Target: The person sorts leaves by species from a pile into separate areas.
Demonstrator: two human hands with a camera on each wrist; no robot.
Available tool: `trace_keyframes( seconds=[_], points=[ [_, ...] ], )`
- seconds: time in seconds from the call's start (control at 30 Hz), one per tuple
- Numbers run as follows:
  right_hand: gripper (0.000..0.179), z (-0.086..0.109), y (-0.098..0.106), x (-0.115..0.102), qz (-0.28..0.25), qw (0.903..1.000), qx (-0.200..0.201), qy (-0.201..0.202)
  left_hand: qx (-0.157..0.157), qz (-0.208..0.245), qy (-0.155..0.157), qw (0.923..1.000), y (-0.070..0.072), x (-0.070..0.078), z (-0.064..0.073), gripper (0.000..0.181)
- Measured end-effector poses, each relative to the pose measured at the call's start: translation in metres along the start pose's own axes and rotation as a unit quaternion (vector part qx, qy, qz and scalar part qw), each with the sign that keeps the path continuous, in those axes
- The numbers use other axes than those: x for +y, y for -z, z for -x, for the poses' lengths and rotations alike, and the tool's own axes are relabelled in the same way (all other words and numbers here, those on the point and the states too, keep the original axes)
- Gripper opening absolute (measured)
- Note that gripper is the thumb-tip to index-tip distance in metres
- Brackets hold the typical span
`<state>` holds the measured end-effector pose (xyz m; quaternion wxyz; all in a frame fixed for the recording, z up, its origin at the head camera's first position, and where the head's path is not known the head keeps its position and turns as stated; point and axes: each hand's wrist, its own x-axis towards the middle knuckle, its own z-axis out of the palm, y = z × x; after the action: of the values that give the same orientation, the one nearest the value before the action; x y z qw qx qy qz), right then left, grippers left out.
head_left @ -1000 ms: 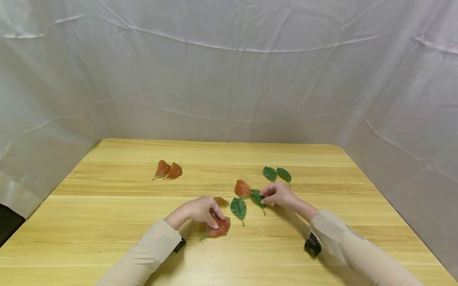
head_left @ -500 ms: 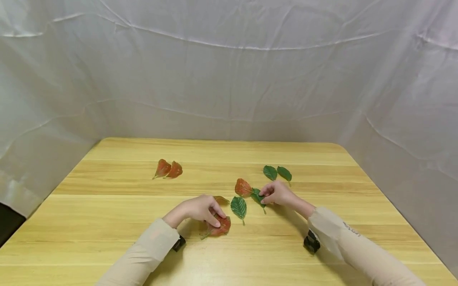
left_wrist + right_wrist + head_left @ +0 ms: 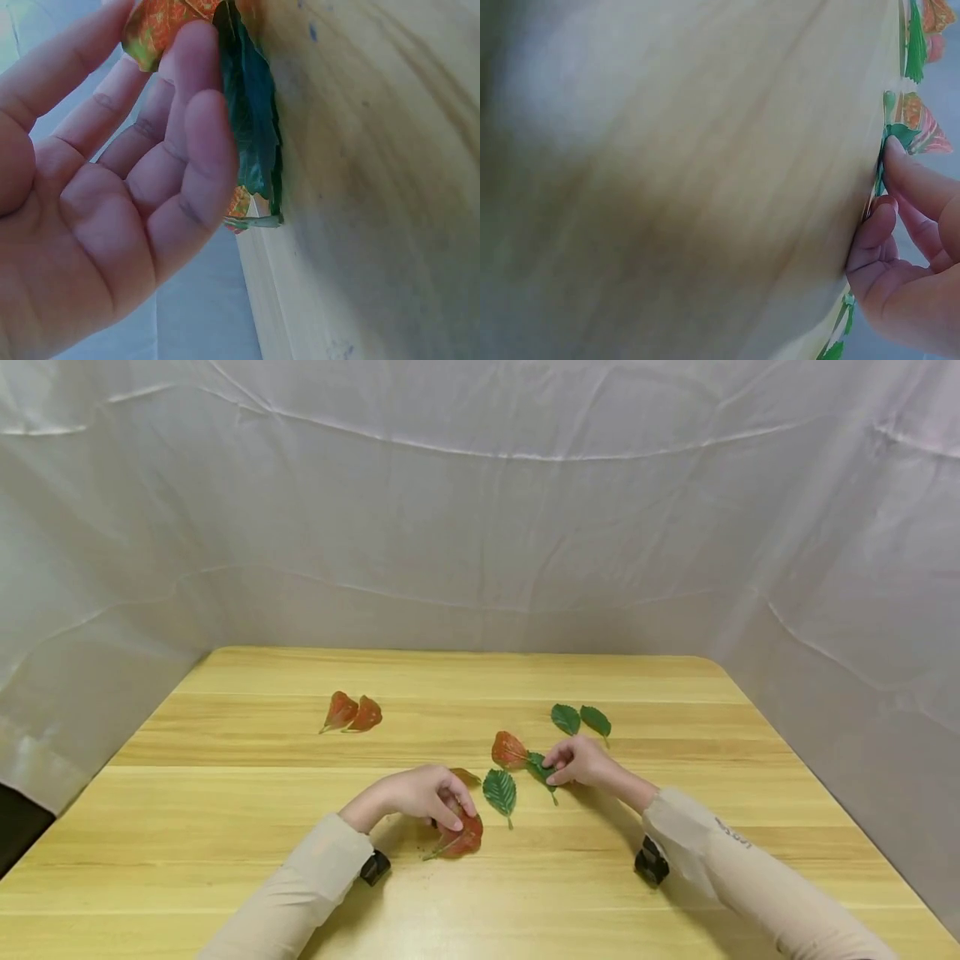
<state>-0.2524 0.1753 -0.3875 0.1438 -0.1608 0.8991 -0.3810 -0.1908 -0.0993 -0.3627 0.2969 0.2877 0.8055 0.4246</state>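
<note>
My left hand pinches a red leaf with a pale stem at the near middle of the table. In the left wrist view, the leaf shows orange-red at the fingertips, and a dark green leaf stands close behind the curled fingers. Over to the right, my right hand pinches a green leaf low against the tabletop. That leaf's upper end meets the stem of another red leaf. Between the hands lies a ribbed green leaf. A brownish leaf is partly hidden behind the left hand.
Two red leaves lie together at the far left of the wooden table. Two green leaves rest side by side beyond my right hand. Pale cloth hangs behind and along both sides of the table.
My left fingers have shifted slightly on the red leaf, which now sits more tilted with its stem showing across it. The right hand stays on the green leaf almost unmoved.
</note>
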Motion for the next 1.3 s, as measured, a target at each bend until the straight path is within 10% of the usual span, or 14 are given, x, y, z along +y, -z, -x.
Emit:
trace_keyframes(
  seconds=[0.63, 1.3],
  points=[
    [0.018, 0.0, -0.001, 0.002, 0.008, 0.9999, 0.003, 0.008, 0.045, 0.061, -0.044, 0.9962, 0.02, 0.008, 0.008, 0.011],
    [0.017, 0.001, -0.002, -0.001, 0.01, 0.9999, 0.003, 0.008, 0.168, 0.095, 0.002, 0.9812, 0.069, 0.001, 0.02, 0.033]
  ],
)
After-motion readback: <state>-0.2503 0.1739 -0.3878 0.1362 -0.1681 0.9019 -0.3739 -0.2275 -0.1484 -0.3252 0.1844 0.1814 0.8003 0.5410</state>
